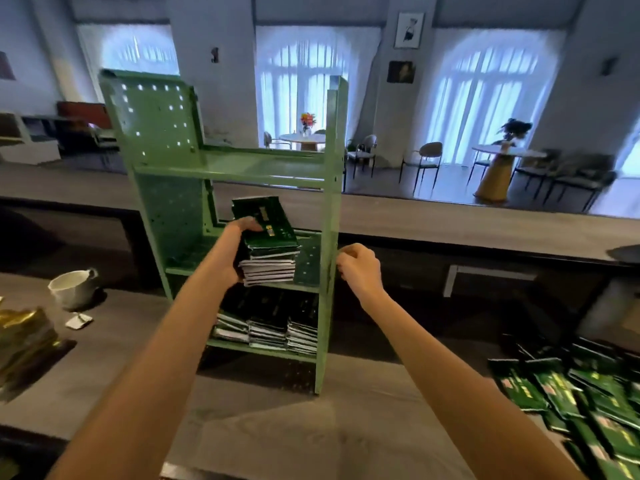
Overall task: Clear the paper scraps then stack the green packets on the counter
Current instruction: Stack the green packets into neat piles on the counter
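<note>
Bright backlit windows (485, 98), dim soft foreground (edges bowed, blurred)

At centre frame I see a pale green metal shelf rack (242, 166) with perforated side panels. At the left edge, a white cup (71, 289) sits above gold foil bags (24, 337). Upper right shows a round table (507, 154), chairs (427, 157) and arched windows (485, 98).

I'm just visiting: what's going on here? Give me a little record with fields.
left hand: grips a stack of green packets on the middle shelf of the green rack
right hand: curled beside the rack's right post; contact unclear
bottom shelf: three packet stacks
counter right: loose green packets
counter left: white cup, paper scrap
</note>
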Demonstrator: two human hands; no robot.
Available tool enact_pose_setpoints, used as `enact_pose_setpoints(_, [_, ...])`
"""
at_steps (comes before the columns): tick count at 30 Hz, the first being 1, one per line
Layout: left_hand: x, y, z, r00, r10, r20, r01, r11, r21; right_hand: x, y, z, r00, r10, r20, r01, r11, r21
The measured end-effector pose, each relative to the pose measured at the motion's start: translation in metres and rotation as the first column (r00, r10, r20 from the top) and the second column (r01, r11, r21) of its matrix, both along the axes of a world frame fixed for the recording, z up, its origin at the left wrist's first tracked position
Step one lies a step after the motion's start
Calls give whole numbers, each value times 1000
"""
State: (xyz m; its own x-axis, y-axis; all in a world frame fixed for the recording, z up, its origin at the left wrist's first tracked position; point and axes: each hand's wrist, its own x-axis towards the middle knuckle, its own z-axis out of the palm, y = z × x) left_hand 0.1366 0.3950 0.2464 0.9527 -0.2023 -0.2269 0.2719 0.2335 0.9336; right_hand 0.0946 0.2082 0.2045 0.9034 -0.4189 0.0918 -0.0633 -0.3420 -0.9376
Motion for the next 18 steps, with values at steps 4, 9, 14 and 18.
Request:
enact_pose_setpoints(4, [33,-12,0,987,-144,-70,147,988,37,10,3,0,1000,-16,-27,14,998,-67])
enact_pose_setpoints(9, [58,-18,-14,957,-283,-69,288,954,83,18,7,-9,998,-46,-50,44,998,-48])
enact_pose_setpoints(14, [65,-27,-16,953,-294,-70,302,939,168,24,10,-13,995,-76,-67,78,997,20])
enact_pose_setpoints(18, [58,-40,-13,935,-350,-54,354,918,178,25,10,-13,993,-83,-80,84,996,11])
